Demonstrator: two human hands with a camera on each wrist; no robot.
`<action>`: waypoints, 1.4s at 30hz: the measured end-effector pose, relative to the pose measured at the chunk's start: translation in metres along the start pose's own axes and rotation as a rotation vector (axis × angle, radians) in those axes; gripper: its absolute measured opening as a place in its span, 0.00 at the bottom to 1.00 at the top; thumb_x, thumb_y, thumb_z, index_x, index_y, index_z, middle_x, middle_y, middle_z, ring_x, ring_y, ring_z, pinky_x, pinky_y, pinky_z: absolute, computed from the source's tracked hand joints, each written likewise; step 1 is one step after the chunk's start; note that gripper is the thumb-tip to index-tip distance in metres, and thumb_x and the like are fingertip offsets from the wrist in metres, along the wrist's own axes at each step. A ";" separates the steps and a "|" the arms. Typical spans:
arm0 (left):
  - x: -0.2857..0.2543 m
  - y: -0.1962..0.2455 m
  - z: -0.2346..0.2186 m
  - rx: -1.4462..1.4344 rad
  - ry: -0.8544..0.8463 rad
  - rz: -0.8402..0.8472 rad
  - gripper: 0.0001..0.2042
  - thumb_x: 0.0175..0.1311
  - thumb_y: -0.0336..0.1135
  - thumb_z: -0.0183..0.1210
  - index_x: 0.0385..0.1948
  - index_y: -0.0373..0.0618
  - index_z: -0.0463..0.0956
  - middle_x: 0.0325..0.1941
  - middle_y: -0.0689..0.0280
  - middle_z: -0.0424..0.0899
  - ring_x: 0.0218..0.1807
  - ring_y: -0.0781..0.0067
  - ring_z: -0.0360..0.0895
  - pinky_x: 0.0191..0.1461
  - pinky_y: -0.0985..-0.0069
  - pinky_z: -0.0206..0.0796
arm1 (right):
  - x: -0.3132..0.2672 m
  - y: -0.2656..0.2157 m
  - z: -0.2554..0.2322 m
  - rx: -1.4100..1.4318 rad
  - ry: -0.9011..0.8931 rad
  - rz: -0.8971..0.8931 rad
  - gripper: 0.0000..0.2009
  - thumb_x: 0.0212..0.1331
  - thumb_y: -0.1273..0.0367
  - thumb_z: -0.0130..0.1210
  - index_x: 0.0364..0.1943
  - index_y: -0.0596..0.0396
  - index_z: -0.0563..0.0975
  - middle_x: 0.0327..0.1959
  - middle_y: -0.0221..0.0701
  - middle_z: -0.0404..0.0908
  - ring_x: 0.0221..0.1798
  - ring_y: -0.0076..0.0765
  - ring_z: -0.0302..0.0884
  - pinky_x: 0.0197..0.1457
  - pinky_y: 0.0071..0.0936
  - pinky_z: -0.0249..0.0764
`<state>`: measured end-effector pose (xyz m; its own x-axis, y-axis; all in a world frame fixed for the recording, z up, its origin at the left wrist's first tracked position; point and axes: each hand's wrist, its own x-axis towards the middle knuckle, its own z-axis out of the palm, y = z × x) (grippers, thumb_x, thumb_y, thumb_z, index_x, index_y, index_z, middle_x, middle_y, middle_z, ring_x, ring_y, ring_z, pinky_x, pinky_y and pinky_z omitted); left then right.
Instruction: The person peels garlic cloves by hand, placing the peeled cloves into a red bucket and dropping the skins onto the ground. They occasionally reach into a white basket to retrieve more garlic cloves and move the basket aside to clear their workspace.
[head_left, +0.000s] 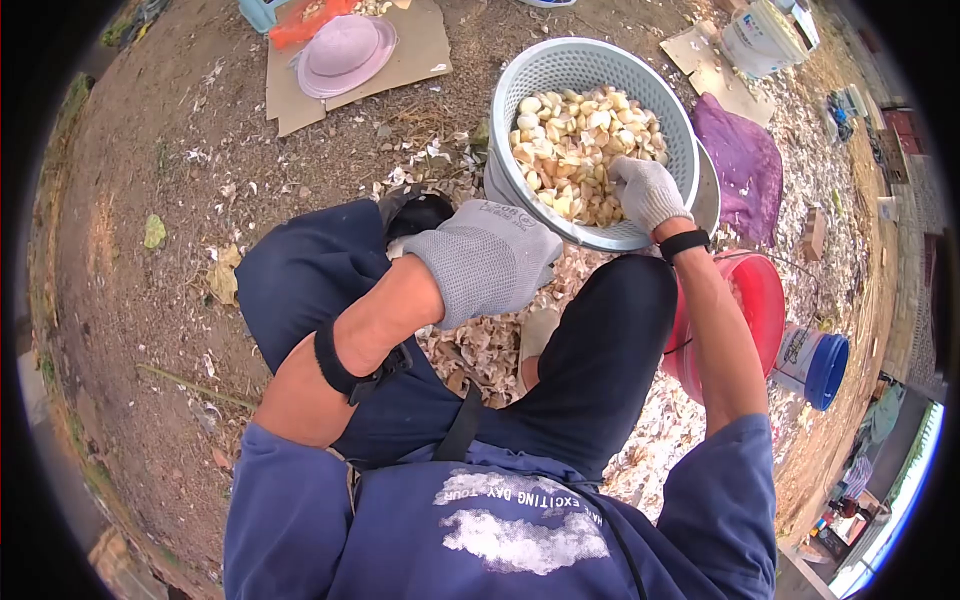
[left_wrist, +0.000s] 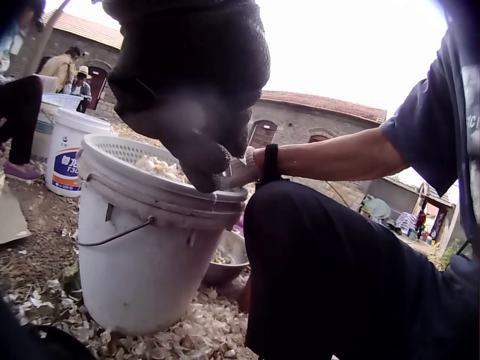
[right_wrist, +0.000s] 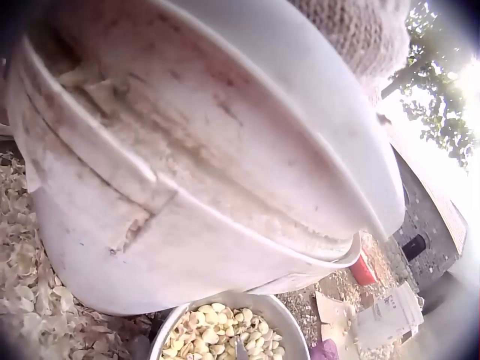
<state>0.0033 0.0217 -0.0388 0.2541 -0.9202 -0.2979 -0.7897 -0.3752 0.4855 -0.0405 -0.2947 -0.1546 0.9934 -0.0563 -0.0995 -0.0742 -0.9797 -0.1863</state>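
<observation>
The gloved left hand (head_left: 490,262) is between the knees, near the basket's front rim, with its fingertips mostly hidden in the head view. In the left wrist view the left hand (left_wrist: 191,82) looks dark, its fingers bent; any held thing is unclear. The gloved right hand (head_left: 650,193) reaches over the near right rim of the grey perforated basket (head_left: 512,80), its bent fingers at the pale cloves (head_left: 575,150); whether it pinches one is unclear. The basket sits on a white bucket (left_wrist: 142,262). In the right wrist view only part of the right glove (right_wrist: 356,37) shows above the rim.
A metal bowl of cloves (right_wrist: 225,334) stands beside the bucket. Right of the legs are a red bucket (head_left: 745,300) and a blue-rimmed bucket (head_left: 823,372). Purple cloth (head_left: 740,170), cardboard (head_left: 420,50) with a pink hat (head_left: 347,55), and peelings lie on the ground.
</observation>
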 end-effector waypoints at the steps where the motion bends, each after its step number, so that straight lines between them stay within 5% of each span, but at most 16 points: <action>1: 0.000 0.000 -0.001 0.011 0.001 -0.005 0.12 0.73 0.43 0.56 0.46 0.49 0.83 0.39 0.51 0.89 0.46 0.46 0.88 0.53 0.50 0.77 | 0.000 0.002 0.000 -0.001 0.000 -0.002 0.12 0.57 0.74 0.58 0.44 0.51 0.88 0.39 0.48 0.88 0.46 0.60 0.87 0.53 0.49 0.81; 13: 0.003 0.001 -0.004 -0.133 0.274 -0.085 0.14 0.72 0.45 0.59 0.49 0.50 0.86 0.42 0.52 0.90 0.48 0.46 0.88 0.54 0.52 0.77 | -0.011 -0.007 -0.022 0.127 -0.093 0.073 0.12 0.51 0.67 0.69 0.41 0.50 0.87 0.40 0.43 0.89 0.44 0.53 0.88 0.53 0.44 0.82; 16: 0.005 0.002 -0.001 -0.143 0.323 -0.122 0.13 0.72 0.45 0.60 0.49 0.51 0.86 0.42 0.54 0.90 0.48 0.47 0.88 0.54 0.53 0.78 | -0.018 -0.012 -0.034 0.273 0.029 0.131 0.13 0.53 0.67 0.71 0.43 0.53 0.87 0.40 0.39 0.90 0.42 0.43 0.89 0.50 0.37 0.83; 19: 0.007 0.001 0.002 -0.120 0.441 -0.085 0.12 0.72 0.43 0.61 0.50 0.53 0.87 0.42 0.56 0.91 0.48 0.49 0.88 0.54 0.55 0.78 | -0.036 -0.034 -0.062 0.796 0.047 0.232 0.13 0.57 0.74 0.72 0.46 0.61 0.85 0.40 0.30 0.89 0.43 0.22 0.85 0.49 0.24 0.82; 30: 0.004 0.013 -0.003 -0.285 0.557 -0.026 0.12 0.70 0.45 0.64 0.47 0.53 0.89 0.40 0.57 0.92 0.44 0.52 0.90 0.52 0.59 0.80 | -0.102 -0.107 -0.102 1.142 0.106 0.222 0.15 0.61 0.78 0.69 0.52 0.58 0.86 0.45 0.27 0.89 0.44 0.18 0.85 0.48 0.19 0.81; 42: -0.006 0.013 -0.010 -0.267 0.471 0.035 0.12 0.70 0.44 0.64 0.48 0.51 0.88 0.38 0.57 0.91 0.41 0.55 0.90 0.50 0.61 0.80 | -0.113 -0.120 -0.098 1.064 0.106 0.146 0.13 0.60 0.78 0.71 0.49 0.57 0.88 0.42 0.23 0.89 0.42 0.14 0.83 0.46 0.18 0.80</action>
<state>-0.0031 0.0209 -0.0229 0.5011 -0.8604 0.0931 -0.6486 -0.3022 0.6985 -0.1354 -0.1899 -0.0249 0.9675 -0.2255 -0.1146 -0.1798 -0.2944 -0.9386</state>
